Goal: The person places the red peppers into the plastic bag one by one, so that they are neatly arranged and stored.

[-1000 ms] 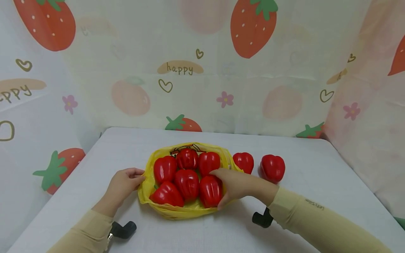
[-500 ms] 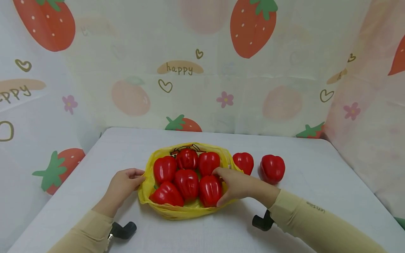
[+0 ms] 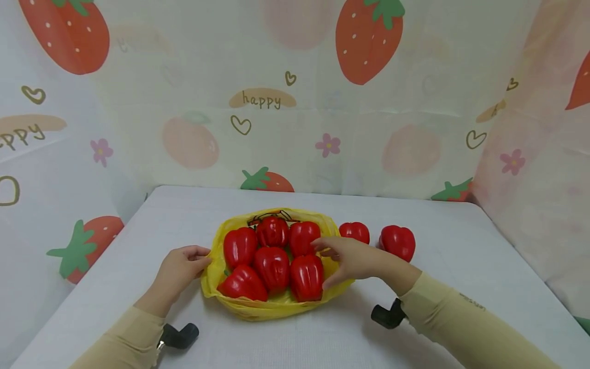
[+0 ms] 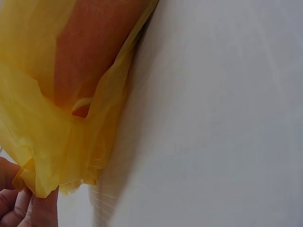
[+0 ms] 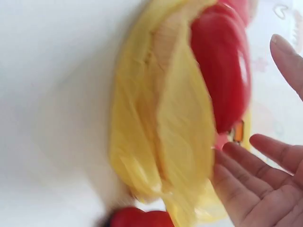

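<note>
A yellow plastic bag [image 3: 244, 310] lies with its mouth spread on the table, with several glossy red bell peppers [image 3: 272, 269] inside. My left hand [image 3: 178, 269] pinches the left rim of the bag; in the left wrist view its fingers [image 4: 44, 208] grip a gathered fold. At the bag's right rim, my right hand [image 3: 355, 259] has its fingers spread beside the front right bell pepper [image 3: 306, 279]. In the right wrist view that hand [image 5: 267, 189] holds nothing, its thumb and fingers apart. Part of the bag's right side is hidden behind it.
Two more red bell peppers, one nearer the bag [image 3: 354, 231] and one farther right [image 3: 398, 242], lie on the white table [image 3: 442, 246]. A strawberry-print cloth [image 3: 295, 143] hangs behind and at the sides. A black device [image 3: 181, 335] is at the left wrist.
My right hand has let go of the front right bell pepper and drawn back up and to the right, fingers opening. The left hand has stayed on the bag's rim.
</note>
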{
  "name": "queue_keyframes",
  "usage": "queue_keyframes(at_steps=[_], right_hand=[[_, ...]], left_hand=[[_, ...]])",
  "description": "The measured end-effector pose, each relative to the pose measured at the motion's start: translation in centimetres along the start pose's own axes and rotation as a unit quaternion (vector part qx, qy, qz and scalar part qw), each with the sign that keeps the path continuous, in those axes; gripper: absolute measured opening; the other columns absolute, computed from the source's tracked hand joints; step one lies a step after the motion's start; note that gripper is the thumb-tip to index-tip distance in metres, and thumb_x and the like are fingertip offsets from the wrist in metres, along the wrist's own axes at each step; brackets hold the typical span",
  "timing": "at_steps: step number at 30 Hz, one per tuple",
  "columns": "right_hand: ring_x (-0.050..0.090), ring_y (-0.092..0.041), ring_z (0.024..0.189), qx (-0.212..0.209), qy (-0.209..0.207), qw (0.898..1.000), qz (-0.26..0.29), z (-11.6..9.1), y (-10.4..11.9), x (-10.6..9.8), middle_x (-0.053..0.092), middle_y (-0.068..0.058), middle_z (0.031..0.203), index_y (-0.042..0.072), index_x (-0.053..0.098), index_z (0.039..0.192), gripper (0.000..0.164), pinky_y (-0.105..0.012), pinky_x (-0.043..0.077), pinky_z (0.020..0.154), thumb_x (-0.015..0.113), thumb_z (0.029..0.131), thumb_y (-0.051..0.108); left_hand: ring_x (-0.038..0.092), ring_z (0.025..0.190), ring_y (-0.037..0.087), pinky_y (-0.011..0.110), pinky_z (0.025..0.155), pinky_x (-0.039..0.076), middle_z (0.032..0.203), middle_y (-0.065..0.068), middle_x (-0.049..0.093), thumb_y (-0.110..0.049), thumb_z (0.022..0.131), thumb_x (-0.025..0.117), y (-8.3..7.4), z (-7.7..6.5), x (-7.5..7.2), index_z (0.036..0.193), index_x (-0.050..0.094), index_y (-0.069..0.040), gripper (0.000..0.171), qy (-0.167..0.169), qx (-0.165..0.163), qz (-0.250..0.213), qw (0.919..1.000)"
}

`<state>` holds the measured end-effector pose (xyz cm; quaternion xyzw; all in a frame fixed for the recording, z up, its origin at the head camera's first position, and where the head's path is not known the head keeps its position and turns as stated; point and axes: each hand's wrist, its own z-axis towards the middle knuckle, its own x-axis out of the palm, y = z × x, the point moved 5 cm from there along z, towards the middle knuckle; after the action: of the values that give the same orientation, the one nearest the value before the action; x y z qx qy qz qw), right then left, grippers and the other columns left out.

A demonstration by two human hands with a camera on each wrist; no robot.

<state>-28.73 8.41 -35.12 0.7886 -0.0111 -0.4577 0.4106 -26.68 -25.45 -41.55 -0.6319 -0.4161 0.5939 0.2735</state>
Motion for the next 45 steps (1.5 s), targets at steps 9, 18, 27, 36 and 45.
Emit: queue_keyframes(at_steps=[9, 18, 27, 36, 45], right_hand=[[0.041, -0.026, 0.125, 0.017, -0.045, 0.998, 0.038, -1.1, -1.1, -3.4, 0.044, -0.004, 0.135, 0.019, 0.041, 0.134, 0.079, -0.041, 0.048, 0.089, 0.081, 0.067, 0.025], [0.042, -0.032, 0.124, 0.033, -0.104, 0.994, 0.008, -2.3, -3.9, -6.7, 0.044, -0.007, 0.135, 0.019, 0.04, 0.134, 0.074, -0.043, 0.049, 0.087, 0.078, 0.07, 0.024], [0.037, -0.039, 0.125, 0.066, -0.143, 0.987, -0.015, -4.6, -7.8, -9.3, 0.04, -0.014, 0.138, 0.016, 0.036, 0.137, 0.078, -0.046, 0.049, 0.087, 0.076, 0.073, 0.034], [0.03, -0.047, 0.126, 0.082, -0.169, 0.982, -0.002, -7.2, -11.2, -10.1, 0.032, -0.018, 0.141, 0.011, 0.031, 0.141, 0.079, -0.051, 0.044, 0.09, 0.073, 0.076, 0.03], [0.023, -0.044, 0.131, 0.078, -0.168, 0.981, 0.049, -8.3, -13.8, -9.4, 0.027, -0.018, 0.145, 0.01, 0.023, 0.144, 0.089, -0.054, 0.032, 0.1, 0.075, 0.074, 0.029]], left_hand=[[0.06, 0.083, 0.016, 0.031, 0.077, 0.054, 0.097, 0.009, 0.065, -0.023, 0.089, 0.059, -0.2, -0.2, -0.1, 0.113, 0.06, -0.001, 0.033, 0.001, -0.001, 0.003, 1.0], [0.06, 0.081, 0.015, 0.03, 0.075, 0.054, 0.095, 0.01, 0.065, -0.02, 0.089, 0.058, -0.2, -0.1, 0.0, 0.111, 0.06, 0.0, 0.03, -0.005, 0.005, 0.003, 1.0], [0.06, 0.082, 0.015, 0.031, 0.076, 0.054, 0.096, 0.01, 0.065, -0.022, 0.088, 0.059, 0.1, 0.0, 0.1, 0.112, 0.06, 0.0, 0.032, -0.005, -0.001, -0.001, 1.0], [0.061, 0.082, 0.016, 0.031, 0.076, 0.054, 0.096, 0.01, 0.065, -0.022, 0.088, 0.059, 0.0, -0.1, 0.1, 0.112, 0.06, 0.001, 0.032, -0.007, 0.004, -0.001, 1.0], [0.061, 0.082, 0.016, 0.031, 0.076, 0.054, 0.096, 0.01, 0.065, -0.021, 0.089, 0.058, -0.3, -0.3, 0.0, 0.112, 0.06, 0.0, 0.032, -0.007, 0.002, 0.003, 1.0]])
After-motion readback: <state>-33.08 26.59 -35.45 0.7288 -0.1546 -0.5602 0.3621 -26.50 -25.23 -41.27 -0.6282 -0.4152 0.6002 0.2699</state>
